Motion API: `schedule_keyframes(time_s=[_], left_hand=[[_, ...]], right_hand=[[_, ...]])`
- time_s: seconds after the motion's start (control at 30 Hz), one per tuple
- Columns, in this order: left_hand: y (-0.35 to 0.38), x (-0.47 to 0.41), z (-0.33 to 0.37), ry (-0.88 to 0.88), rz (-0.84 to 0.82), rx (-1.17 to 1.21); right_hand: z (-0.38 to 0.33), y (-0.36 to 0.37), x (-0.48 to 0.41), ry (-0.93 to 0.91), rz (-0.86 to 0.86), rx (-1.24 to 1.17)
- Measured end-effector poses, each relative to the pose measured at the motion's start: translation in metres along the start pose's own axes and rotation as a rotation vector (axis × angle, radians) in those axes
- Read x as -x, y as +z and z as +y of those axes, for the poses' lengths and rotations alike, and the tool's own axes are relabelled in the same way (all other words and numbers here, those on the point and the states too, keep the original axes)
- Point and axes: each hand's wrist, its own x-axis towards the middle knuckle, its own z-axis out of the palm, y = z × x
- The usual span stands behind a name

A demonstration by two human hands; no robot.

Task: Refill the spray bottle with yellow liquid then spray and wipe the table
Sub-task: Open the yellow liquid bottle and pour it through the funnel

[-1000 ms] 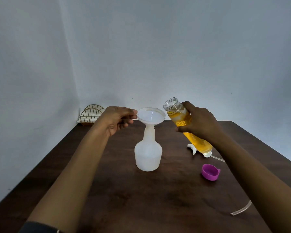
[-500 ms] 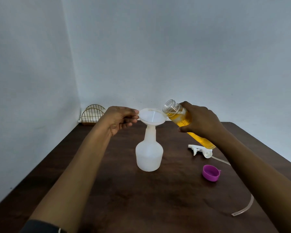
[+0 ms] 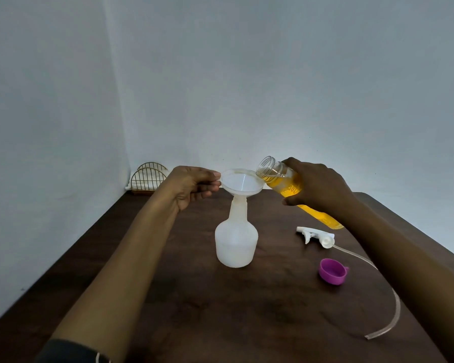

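Spray bottle (image 3: 236,247) refilling turns on your two grips. Your right hand (image 3: 317,188) wraps the clear bottle of yellow liquid (image 3: 282,179), and your left hand (image 3: 192,187) pinches the rim of the white funnel (image 3: 241,183) seated in the spray bottle's neck. The clear bottle's long axis slopes up and left, its open mouth at the funnel's right rim; no stream shows yet. You likely need to tip it further. The spray bottle stands upright mid-tabletop (image 3: 207,323). The trigger head (image 3: 315,235) and purple cap (image 3: 332,271) lie toward the right edge.
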Motion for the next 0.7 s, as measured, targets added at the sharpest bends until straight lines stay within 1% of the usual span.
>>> schedule_keyframes(time_s=[0.37,0.7], left_hand=[[0.0001,-0.0003,-0.0008,-0.01,-0.002,0.021],[-0.0005,-0.0007,-0.0012,-0.022,-0.002,0.023]], right_hand=[[0.0021,-0.004,-0.005,-0.029,-0.031,0.061],[0.0029,-0.0051,-0.0072,-0.041,-0.026,0.08]])
